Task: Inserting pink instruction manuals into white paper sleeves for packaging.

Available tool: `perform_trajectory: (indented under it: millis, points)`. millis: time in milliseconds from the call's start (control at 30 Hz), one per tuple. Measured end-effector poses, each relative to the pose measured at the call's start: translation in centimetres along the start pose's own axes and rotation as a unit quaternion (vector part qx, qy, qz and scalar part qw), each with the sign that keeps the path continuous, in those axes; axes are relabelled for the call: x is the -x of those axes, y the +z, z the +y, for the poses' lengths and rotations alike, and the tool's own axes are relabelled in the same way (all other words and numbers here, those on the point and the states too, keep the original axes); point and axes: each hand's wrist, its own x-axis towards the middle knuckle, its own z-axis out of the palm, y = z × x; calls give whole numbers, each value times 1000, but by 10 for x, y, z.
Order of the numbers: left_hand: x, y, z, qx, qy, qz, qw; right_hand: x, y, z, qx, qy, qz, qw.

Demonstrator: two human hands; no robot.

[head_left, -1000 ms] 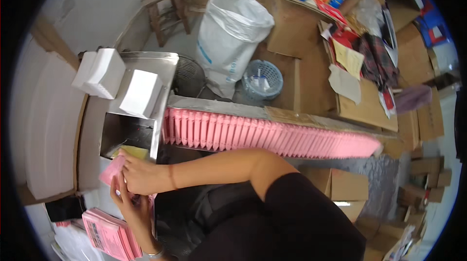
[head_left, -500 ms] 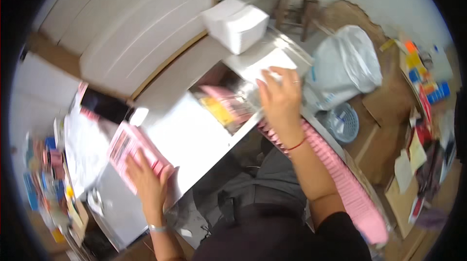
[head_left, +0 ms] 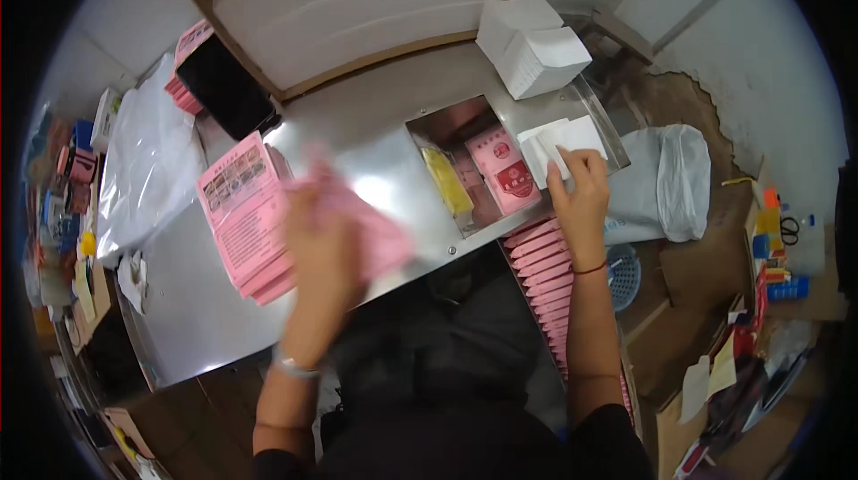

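My left hand (head_left: 323, 252), smeared by motion, holds a blurred pink paper packet (head_left: 362, 225) above the metal table, just right of a stack of pink printed packets (head_left: 246, 212). At the right end of the table, my right hand (head_left: 583, 194) pinches the edge of folded white napkins (head_left: 572, 136) between thumb and fingers. Between the hands, a rectangular recess in the tabletop contains a pink packet with a red emblem (head_left: 502, 167) and a yellow piece (head_left: 445, 181).
Tall stacks of white napkins (head_left: 541, 55) stand at the back right. A black phone-like slab (head_left: 223, 87) leans at the back left beside a clear plastic bag (head_left: 147, 167). Below the right edge are a row of pink packets (head_left: 543, 279), a blue basket (head_left: 626, 274) and a silvery bag (head_left: 666, 181).
My left hand has left the pink stack and moved right with a pink packet. My right hand has closed on the white napkins. The view has turned.
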Motion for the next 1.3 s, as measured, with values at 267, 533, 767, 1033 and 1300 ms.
perform_trajectory:
  millis: [267, 533, 767, 1033, 1300]
  points:
    - [13, 21, 44, -70, 83, -207, 972, 38, 0, -86, -78, -84, -119, 986]
    - [18, 23, 39, -51, 56, -153, 985, 23, 56, -108, -41, -214, -250, 943]
    - [17, 18, 37, -60, 92, -188, 976, 2, 11, -28, 75, -11, 12, 997]
    - [-38, 41, 36, -160, 150, -224, 950, -8, 3, -8, 71, -41, -86, 993]
    - [0, 19, 30, -45, 95, -245, 964, 19, 9, -73, -71, -204, -115, 970]
